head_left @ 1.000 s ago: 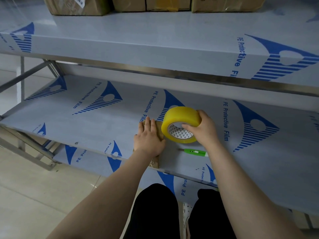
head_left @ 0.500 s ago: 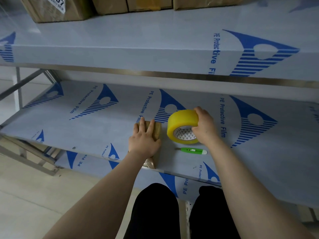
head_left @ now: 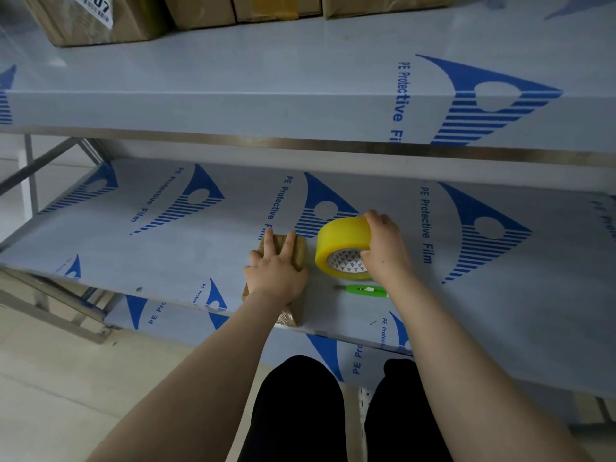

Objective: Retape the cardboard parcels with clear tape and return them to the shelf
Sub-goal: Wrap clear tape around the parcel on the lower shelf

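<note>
A small cardboard parcel (head_left: 297,253) lies near the front edge of the middle shelf (head_left: 166,248), mostly covered by my left hand (head_left: 275,271), which presses flat on it with straight fingers. Just to its right stands a yellow roll of tape (head_left: 343,240) tilted on its rim. My right hand (head_left: 385,250) grips the roll from the right side, fingers curled over its top.
A green box cutter (head_left: 365,290) lies on the shelf in front of the roll. Several cardboard boxes (head_left: 100,18) stand at the back of the upper shelf (head_left: 300,95). A lower shelf (head_left: 356,358) and my knees are below.
The tape roll has come down and to the right, off the parcel, and now rests on the shelf beside it. My left hand stays flat on the parcel.
</note>
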